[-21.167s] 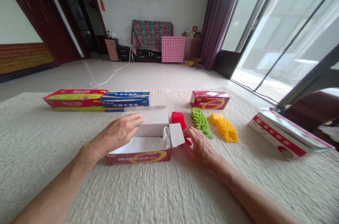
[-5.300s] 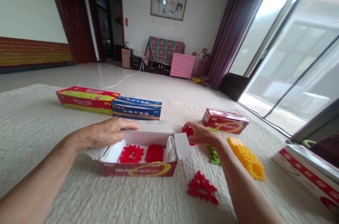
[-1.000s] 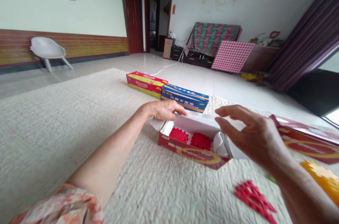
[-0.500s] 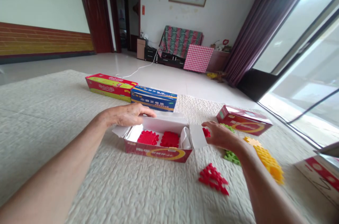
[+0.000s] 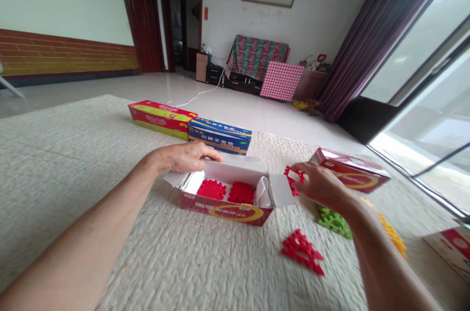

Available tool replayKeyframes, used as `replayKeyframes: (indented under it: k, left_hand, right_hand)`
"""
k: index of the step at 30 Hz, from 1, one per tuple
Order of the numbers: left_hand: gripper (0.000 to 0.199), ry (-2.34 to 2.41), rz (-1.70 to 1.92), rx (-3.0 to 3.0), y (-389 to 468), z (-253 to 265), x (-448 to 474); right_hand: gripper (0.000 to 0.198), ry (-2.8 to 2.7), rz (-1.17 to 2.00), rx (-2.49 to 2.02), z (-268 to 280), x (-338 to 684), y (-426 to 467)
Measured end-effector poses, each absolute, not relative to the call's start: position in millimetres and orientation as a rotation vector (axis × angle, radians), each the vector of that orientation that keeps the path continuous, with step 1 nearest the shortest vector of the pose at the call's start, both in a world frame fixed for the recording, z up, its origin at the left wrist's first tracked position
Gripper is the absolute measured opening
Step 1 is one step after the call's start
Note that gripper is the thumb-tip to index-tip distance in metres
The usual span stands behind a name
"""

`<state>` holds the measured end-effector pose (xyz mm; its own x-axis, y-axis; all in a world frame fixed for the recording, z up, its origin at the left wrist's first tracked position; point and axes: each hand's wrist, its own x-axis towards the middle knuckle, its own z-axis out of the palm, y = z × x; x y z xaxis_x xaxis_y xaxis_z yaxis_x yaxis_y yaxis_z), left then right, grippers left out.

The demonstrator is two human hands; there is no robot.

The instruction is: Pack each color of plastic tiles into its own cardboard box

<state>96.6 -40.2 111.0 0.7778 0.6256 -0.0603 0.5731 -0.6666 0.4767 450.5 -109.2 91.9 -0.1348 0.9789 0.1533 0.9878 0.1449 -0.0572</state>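
An open dark red cardboard box (image 5: 223,213) with its flaps spread lies in front of me. Two red interlocking plastic pieces (image 5: 241,193) and some white material (image 5: 263,192) are inside it. My left hand (image 5: 185,156) is at the back left corner, its fingers bent over the box's edge; the fingertips are partly hidden. Just beyond the right flap, my right hand (image 5: 317,181) pinches a red openwork plastic piece (image 5: 291,181) between thumb and fingers. A triangular red plastic piece (image 5: 303,252) lies on the quilted cover, nearer to me.
Behind the box stand a red and yellow-green box (image 5: 161,120) and a blue box (image 5: 220,137), end to end. Another dark red box (image 5: 352,171) is at right. Green pieces (image 5: 334,221) and yellow pieces (image 5: 394,235) lie by my right forearm. A white-and-red carton (image 5: 450,252) sits far right.
My right hand has lifted slightly with the red piece, more of which now shows. The left hand stays at the box corner. The whole view has shifted a little.
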Motion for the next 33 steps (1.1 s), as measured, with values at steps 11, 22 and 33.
replayKeyframes:
  k: [11, 22, 33]
  left_hand:
    - [0.057, 0.848, 0.150, 2.514, -43.3, 114.9, 98.4]
    - [0.061, 0.873, 0.163, 2.511, -37.6, 107.9, 95.6]
    - [0.059, 0.861, 0.166, 2.517, -39.4, 110.4, 95.7]
  right_hand:
    - [0.027, -2.260, 0.223, -1.211, 122.7, 344.3, -149.5]
    - [0.026, -2.337, 0.138, -1.347, 109.1, 342.3, -140.6]
    - [0.027, -2.185, -0.055, -1.511, 129.9, 391.2, -140.2]
